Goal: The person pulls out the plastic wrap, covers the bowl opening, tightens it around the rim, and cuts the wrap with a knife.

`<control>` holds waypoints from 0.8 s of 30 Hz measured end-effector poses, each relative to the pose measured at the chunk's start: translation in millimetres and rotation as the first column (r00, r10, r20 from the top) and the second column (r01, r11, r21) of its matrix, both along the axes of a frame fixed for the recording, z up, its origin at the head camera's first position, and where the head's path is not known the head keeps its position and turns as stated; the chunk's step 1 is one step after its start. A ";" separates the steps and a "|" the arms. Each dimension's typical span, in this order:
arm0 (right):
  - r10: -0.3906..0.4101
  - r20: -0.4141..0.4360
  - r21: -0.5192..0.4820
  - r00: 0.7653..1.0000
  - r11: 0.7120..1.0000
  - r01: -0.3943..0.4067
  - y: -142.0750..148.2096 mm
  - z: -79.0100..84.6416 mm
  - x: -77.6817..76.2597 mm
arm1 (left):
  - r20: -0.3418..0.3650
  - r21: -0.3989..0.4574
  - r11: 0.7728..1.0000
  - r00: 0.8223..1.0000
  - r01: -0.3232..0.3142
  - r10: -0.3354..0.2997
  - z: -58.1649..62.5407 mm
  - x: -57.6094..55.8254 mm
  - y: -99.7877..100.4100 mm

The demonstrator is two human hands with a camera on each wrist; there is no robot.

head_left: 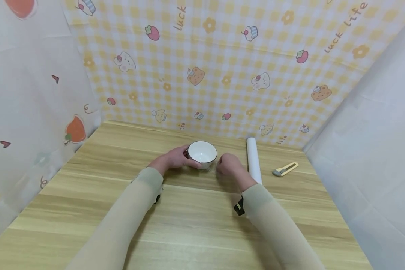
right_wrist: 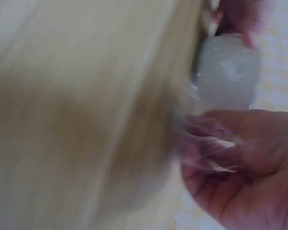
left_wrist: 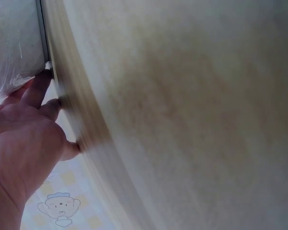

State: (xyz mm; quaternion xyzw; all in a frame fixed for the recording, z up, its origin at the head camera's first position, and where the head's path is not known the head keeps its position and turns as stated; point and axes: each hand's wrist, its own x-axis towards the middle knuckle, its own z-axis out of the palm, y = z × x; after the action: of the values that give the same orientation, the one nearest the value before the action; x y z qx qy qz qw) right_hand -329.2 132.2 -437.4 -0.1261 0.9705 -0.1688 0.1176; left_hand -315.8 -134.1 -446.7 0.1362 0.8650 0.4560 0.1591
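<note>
A white bowl (head_left: 202, 153) with a dark rim stands upright on the wooden table. My left hand (head_left: 179, 157) grips its left side, thumb in front and fingers round the back. In the left wrist view, shiny clear film covers the wall of the bowl (left_wrist: 19, 43). Just right of the bowl, my right hand (head_left: 230, 165) has its fingers curled. The right wrist view shows it holding a crumpled end of clear plastic wrap (right_wrist: 213, 143) beside the bowl; motion blurs the detail.
A white roll (head_left: 254, 159) lies to the right, partly behind my right forearm. Further right is a yellow utility knife (head_left: 285, 169) on the tabletop (head_left: 189, 225). A checked cloth backdrop (head_left: 175, 75) rises behind the table, and pale cloth hangs on both sides.
</note>
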 end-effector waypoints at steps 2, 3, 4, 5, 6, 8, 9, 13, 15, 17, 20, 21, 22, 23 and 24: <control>-0.014 -0.045 -0.001 0.999 1.000 0.014 -2.9 -2.8 -0.6 | 0.002 0.002 1.000 1.000 -0.003 0.003 -0.3 0.6 0.3; -0.019 -0.054 -0.013 0.998 1.000 0.019 -3.5 -3.0 -0.4 | 0.004 0.003 1.000 1.000 -0.005 0.005 -0.3 0.8 0.4; -0.047 -0.023 -0.016 0.999 0.999 0.047 -9.7 11.3 10.9 | 0.004 0.004 1.000 1.000 -0.007 0.007 -0.2 0.9 0.3; -0.044 -0.016 -0.030 0.999 0.999 0.043 -9.6 13.2 12.3 | 0.005 0.004 1.000 1.000 -0.010 0.010 -0.5 0.8 0.3; -0.038 0.002 -0.048 0.999 0.998 0.039 -9.0 15.4 13.7 | 0.007 0.004 1.000 1.000 -0.012 0.012 -0.3 1.0 0.2; -0.035 0.066 -0.117 0.997 0.992 0.043 -6.4 19.1 16.6 | 0.004 0.001 1.000 1.000 -0.012 0.012 0.0 0.9 0.1; -0.035 0.099 -0.153 0.995 0.987 0.049 -5.0 20.3 17.2 | 0.002 0.001 1.000 1.000 -0.010 0.010 0.1 0.7 0.0; 0.008 0.102 -0.183 0.995 0.983 0.011 -1.4 18.9 19.0 | -0.005 -0.009 1.000 1.000 -0.002 0.002 0.5 -0.3 0.6; 0.060 0.024 -0.106 0.998 0.993 -0.058 -4.1 15.0 19.0 | -0.001 -0.008 1.000 1.000 -0.002 0.002 -0.2 -0.7 0.4; 0.111 -0.064 0.002 0.992 0.994 -0.112 -9.3 11.0 19.5 | 0.002 -0.001 1.000 1.000 -0.002 0.002 -0.8 -1.0 0.0; 0.157 -0.154 0.103 0.976 0.984 -0.143 -15.9 8.1 20.5 | 0.002 0.004 1.000 1.000 0.000 0.000 -0.8 -1.3 0.0; 0.162 -0.161 0.120 0.974 0.982 -0.144 -17.1 7.7 20.5 | 0.002 0.005 1.000 1.000 -0.002 0.002 -0.9 -1.4 0.1; 0.165 -0.159 0.125 0.973 0.981 -0.146 -17.8 7.8 20.4 | 0.003 0.007 1.000 1.000 -0.002 0.002 -1.1 -1.5 0.3; 0.183 -0.167 0.107 0.969 0.980 -0.167 -11.2 -5.4 10.1 | 0.004 0.008 1.000 1.000 -0.003 0.003 -1.4 -1.5 0.6; 0.177 -0.144 0.089 0.974 0.982 -0.166 -10.8 -4.6 10.2 | 0.004 0.009 1.000 1.000 -0.002 0.002 -1.4 -1.5 1.0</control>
State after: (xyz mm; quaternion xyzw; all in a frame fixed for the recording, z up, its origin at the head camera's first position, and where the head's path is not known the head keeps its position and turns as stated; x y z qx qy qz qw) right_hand -319.0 121.4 -441.9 -0.2173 0.9678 -0.1110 0.0627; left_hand -317.3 -133.1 -448.1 0.1350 0.8627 0.4605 0.1598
